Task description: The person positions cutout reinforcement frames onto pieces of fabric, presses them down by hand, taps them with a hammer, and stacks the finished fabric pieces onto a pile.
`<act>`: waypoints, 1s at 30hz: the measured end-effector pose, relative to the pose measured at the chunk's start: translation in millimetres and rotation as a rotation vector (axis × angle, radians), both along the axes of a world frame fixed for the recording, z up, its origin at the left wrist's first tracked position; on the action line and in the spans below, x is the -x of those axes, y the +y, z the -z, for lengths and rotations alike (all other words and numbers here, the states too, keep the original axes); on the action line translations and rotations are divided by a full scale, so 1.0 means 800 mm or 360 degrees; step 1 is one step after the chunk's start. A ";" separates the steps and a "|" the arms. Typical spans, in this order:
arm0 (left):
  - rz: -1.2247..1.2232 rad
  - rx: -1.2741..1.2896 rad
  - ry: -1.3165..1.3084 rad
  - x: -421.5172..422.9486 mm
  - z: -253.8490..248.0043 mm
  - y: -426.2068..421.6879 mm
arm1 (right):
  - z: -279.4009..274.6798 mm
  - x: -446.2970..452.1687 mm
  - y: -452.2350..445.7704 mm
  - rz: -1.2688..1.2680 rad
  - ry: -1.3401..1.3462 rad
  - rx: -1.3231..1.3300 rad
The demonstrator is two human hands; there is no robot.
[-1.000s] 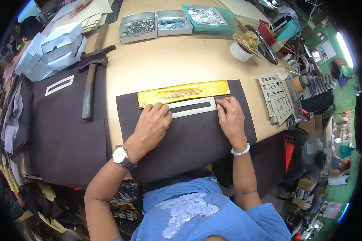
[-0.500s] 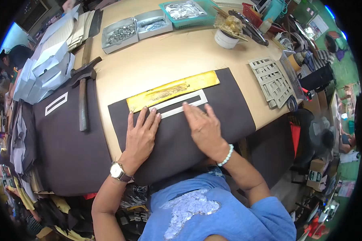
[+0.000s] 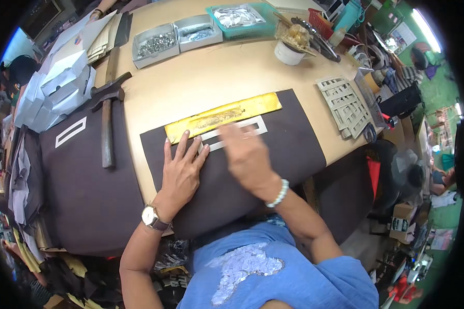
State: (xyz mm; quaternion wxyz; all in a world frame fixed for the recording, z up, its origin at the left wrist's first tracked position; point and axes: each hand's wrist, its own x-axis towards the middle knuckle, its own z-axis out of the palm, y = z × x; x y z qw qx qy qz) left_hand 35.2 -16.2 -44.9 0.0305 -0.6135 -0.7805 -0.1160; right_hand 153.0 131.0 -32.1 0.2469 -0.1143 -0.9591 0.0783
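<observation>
A white rectangular frame-shaped piece (image 3: 262, 126) lies on a dark brown sheet (image 3: 296, 136) in front of me. Along its far side is a yellow template strip (image 3: 265, 102) with a worn, stained middle. My left hand (image 3: 180, 172) rests flat with fingers spread, its fingertips at the strip's lower left edge and the left end of the white frame. Over the frame's middle is my right hand (image 3: 250, 159), its fingers smeared by motion and covering part of the frame. Whether it holds anything cannot be seen.
Two hammers (image 3: 106, 134) lie on another dark sheet (image 3: 95, 201) with a second white frame (image 3: 71, 132) at left. Boxes of metal parts (image 3: 157, 44), a teal tray (image 3: 268, 26) and a white tub (image 3: 288, 54) stand behind. Slotted beige pieces (image 3: 345, 105) lie at right.
My right hand has moved left along the white frame, from its right part to over its middle. My left hand stays nearly in place. Another person's hand reaches in farther at the far left.
</observation>
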 end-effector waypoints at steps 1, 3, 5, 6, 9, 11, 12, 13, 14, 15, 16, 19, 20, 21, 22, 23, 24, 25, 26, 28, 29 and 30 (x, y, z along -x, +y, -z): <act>-0.0007 0.0013 -0.0015 0.002 -0.003 0.001 | 0.016 0.019 -0.018 -0.0088 -0.0008 0.0082; -0.0022 0.0001 -0.0049 0.005 -0.006 0.003 | 0.033 0.029 -0.026 -0.0151 -0.0008 0.0167; -0.0049 0.0022 -0.0045 0.003 -0.011 0.006 | 0.036 0.022 -0.016 -0.0119 -0.0013 0.0174; -0.0051 0.0047 -0.0047 0.000 -0.013 0.004 | 0.035 0.014 -0.012 -0.0075 -0.0066 0.0171; -0.0056 0.0092 -0.0027 -0.001 -0.018 0.005 | 0.025 -0.008 0.027 0.0054 -0.0153 0.0150; -0.0050 0.0103 0.0018 -0.003 -0.020 0.004 | 0.024 -0.028 0.048 0.0138 -0.0175 0.0191; -0.0049 0.0108 0.0042 -0.004 -0.020 0.002 | 0.024 -0.036 0.056 0.0162 -0.0183 0.0159; -0.0048 0.0105 0.0093 -0.004 -0.019 0.000 | 0.026 -0.042 0.064 0.0186 -0.0189 0.0129; -0.0048 0.0104 0.0141 -0.004 -0.017 -0.005 | 0.026 -0.046 0.069 0.0210 -0.0198 0.0100; -0.0049 0.0106 0.0187 -0.004 -0.016 -0.008 | 0.026 -0.047 0.070 0.0246 -0.0179 0.0125; -0.0051 0.0106 0.0165 -0.006 -0.016 -0.011 | 0.025 -0.049 0.073 0.0297 -0.0206 0.0092; -0.0084 0.0087 0.0172 -0.010 -0.016 -0.015 | 0.023 -0.049 0.077 0.0418 -0.0219 -0.0141; -0.0093 0.0075 0.0222 -0.012 -0.014 -0.011 | 0.020 -0.048 0.077 0.0428 -0.0241 -0.0176; -0.0103 0.0061 0.0272 -0.016 -0.013 -0.010 | 0.015 -0.048 0.078 0.0436 -0.0263 -0.0213; -0.0128 0.0101 0.0306 -0.020 -0.015 -0.011 | 0.008 -0.047 0.080 0.0440 -0.0284 -0.0254; -0.0159 0.0137 0.0342 -0.022 -0.017 -0.011 | -0.002 -0.044 0.086 0.0528 -0.0458 -0.0187; -0.0194 0.0171 0.0377 -0.022 -0.020 -0.013 | -0.016 -0.040 0.094 0.0614 -0.0630 -0.0124; -0.0240 0.0274 0.0370 -0.023 -0.030 -0.020 | -0.027 -0.035 0.103 0.0700 -0.0796 -0.0069; -0.0356 0.0162 0.0307 -0.023 -0.030 -0.027 | -0.032 -0.032 0.109 0.0621 -0.0557 -0.0087; -0.0578 -0.0036 0.0170 -0.025 -0.021 -0.045 | -0.026 -0.026 0.112 0.0444 -0.0104 -0.0086; -0.0740 -0.0031 0.0133 -0.027 -0.016 -0.048 | -0.021 -0.015 0.111 0.0253 -0.0085 -0.0063; -0.0844 -0.0039 0.0092 -0.032 -0.017 -0.050 | -0.012 -0.001 0.107 0.0104 -0.0172 -0.0006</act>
